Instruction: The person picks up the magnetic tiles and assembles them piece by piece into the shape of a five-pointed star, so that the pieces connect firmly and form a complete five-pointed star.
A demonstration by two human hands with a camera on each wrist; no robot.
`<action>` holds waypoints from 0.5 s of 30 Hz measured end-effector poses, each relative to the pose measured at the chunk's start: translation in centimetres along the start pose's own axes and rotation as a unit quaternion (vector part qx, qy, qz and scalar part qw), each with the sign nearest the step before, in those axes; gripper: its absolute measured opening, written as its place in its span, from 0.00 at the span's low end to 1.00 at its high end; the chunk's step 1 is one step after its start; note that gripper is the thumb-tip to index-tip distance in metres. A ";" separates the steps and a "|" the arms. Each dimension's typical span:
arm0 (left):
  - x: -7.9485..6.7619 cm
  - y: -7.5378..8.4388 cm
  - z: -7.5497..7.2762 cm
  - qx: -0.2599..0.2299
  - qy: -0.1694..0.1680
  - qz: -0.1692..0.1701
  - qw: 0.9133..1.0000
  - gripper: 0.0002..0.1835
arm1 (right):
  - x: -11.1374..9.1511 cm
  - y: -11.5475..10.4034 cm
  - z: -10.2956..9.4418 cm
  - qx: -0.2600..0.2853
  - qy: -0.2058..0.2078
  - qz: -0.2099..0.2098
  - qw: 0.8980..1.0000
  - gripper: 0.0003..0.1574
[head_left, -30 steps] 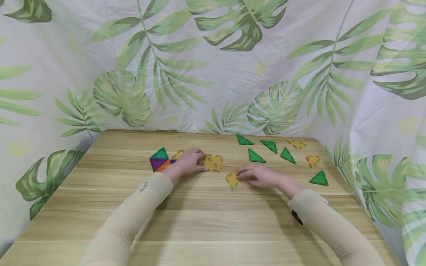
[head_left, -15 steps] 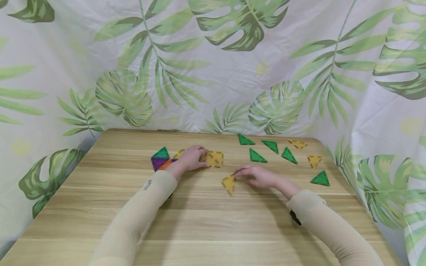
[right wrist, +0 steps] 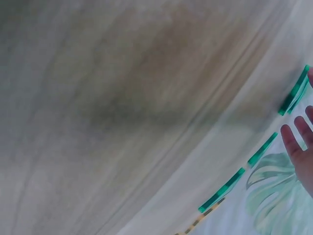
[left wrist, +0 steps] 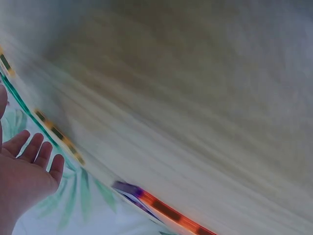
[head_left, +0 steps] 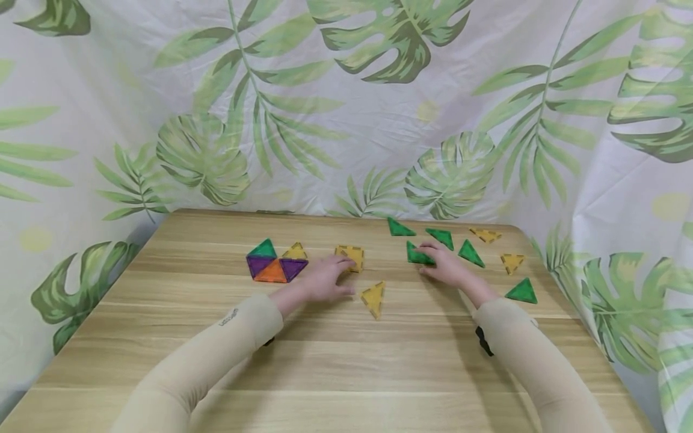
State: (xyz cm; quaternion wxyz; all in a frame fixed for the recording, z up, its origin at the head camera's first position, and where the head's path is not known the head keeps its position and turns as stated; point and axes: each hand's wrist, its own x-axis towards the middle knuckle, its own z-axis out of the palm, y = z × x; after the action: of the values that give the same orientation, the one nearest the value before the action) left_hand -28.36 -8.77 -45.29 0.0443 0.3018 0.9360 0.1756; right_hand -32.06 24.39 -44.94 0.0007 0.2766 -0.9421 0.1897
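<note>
My left hand (head_left: pixel 327 279) is spread over the table, fingertips overlapping the near side of a yellow square tile (head_left: pixel 356 257) in the head view. Its thumb is close to a yellow triangle tile (head_left: pixel 373 299), which lies flat. The left wrist view shows the fingers (left wrist: pixel 32 148) apart, holding nothing. My right hand (head_left: pixel 446 266) reaches over a green triangle tile (head_left: pixel 415 255), its fingertips at the tile's right side. In the right wrist view those fingers (right wrist: pixel 289 142) look fairly straight, beside a green tile edge (right wrist: pixel 295 91).
At left, a joined cluster holds green (head_left: pixel 263 249), purple (head_left: pixel 261 267), orange (head_left: pixel 271 272) and yellow (head_left: pixel 295 251) triangles. More green triangles (head_left: pixel 471 253) and yellow ones (head_left: pixel 511 263) lie scattered at the right. A leaf-print cloth (head_left: pixel 292 120) hangs behind the table (head_left: pixel 325 373).
My right hand let go of the yellow triangle, now turned and slightly nearer, and moved up-right to a green triangle. My left hand came off the square's left side, toward me and right.
</note>
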 end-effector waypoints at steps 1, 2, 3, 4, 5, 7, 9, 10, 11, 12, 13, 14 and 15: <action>-0.1 0.3 0.1 -0.005 -0.002 0.006 1.000 0.37 | 0.1 0.1 0.0 -0.002 -0.004 0.002 1.000 0.32; -0.2 0.5 0.2 -0.008 -0.002 0.016 1.000 0.38 | 0.1 0.2 0.0 -0.006 -0.009 0.001 1.000 0.32; -0.3 0.7 0.4 -0.012 -0.004 0.030 0.999 0.38 | 0.2 0.3 0.0 -0.010 -0.015 0.000 1.000 0.32; -0.4 0.8 0.5 -0.015 -0.009 0.045 0.999 0.37 | 0.2 0.3 0.0 -0.017 -0.023 -0.001 1.000 0.32; -0.4 1.0 0.6 -0.015 -0.016 0.063 0.998 0.37 | 0.2 0.3 0.0 -0.024 -0.031 -0.004 0.999 0.32; -0.6 1.3 0.8 -0.016 -0.036 0.095 0.995 0.36 | 0.2 0.4 0.0 -0.035 -0.046 -0.006 0.998 0.32; -0.8 1.5 1.0 -0.017 -0.059 0.123 0.990 0.35 | 0.1 0.4 0.1 -0.039 -0.056 -0.010 0.998 0.31; -0.9 1.6 1.0 -0.019 -0.067 0.135 0.988 0.34 | 0.1 0.4 0.1 -0.043 -0.058 -0.014 0.997 0.30; -1.0 1.6 1.0 -0.017 -0.073 0.144 0.987 0.33 | 0.0 0.4 0.2 -0.044 -0.058 -0.018 0.997 0.30; -1.1 1.6 1.1 -0.015 -0.076 0.149 0.986 0.33 | 0.0 0.4 0.2 -0.044 -0.057 -0.021 0.997 0.29; -1.2 1.7 1.0 -0.017 -0.077 0.153 0.985 0.32 | -0.1 0.3 0.3 -0.044 -0.056 -0.024 0.997 0.29; -1.3 1.7 1.0 -0.015 -0.075 0.156 0.985 0.31 | -0.2 0.3 0.3 -0.043 -0.056 -0.029 0.997 0.28; -1.4 1.7 1.0 -0.014 -0.076 0.155 0.985 0.31 | -0.3 0.2 0.3 -0.042 -0.058 -0.033 0.997 0.28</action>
State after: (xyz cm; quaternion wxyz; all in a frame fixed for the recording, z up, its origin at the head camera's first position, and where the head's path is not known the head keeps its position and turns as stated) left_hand -26.09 -8.05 -45.67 0.0917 0.4552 0.8691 0.1703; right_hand -31.90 24.63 -45.33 -0.0356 0.3181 -0.9379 0.1339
